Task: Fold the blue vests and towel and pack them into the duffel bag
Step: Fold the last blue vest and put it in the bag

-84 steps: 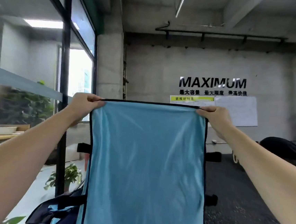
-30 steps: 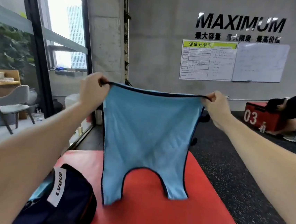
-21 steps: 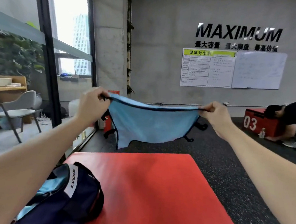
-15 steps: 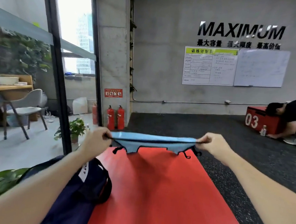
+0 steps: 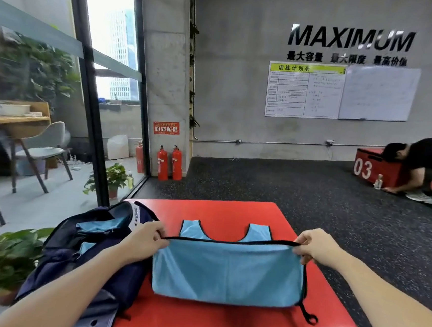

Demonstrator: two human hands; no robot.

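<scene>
The blue vest is lower now than it was a moment ago. Then I was holding it up in the air in front of me. Now it is lying on the red box, and its shoulder straps are spread flat on the box top, past my hands.

I am holding the vest's black-trimmed hem up over the box. My left hand is pinching one corner of the hem with curled fingers. My right hand is pinching the other corner the same way. The part I am holding is hanging down like a little curtain and making a fold.

The vest is looking thin, soft and very light. It is bending wherever I let it, so I think it is best to keep hold of both corners and pull it a bit tight. A black tie loop is dangling on the box at the right side of the vest.

The duffel bag is sitting open, touching the left side of the box. Something blue is already showing inside it.

The camera is looking down more now, too.
</scene>
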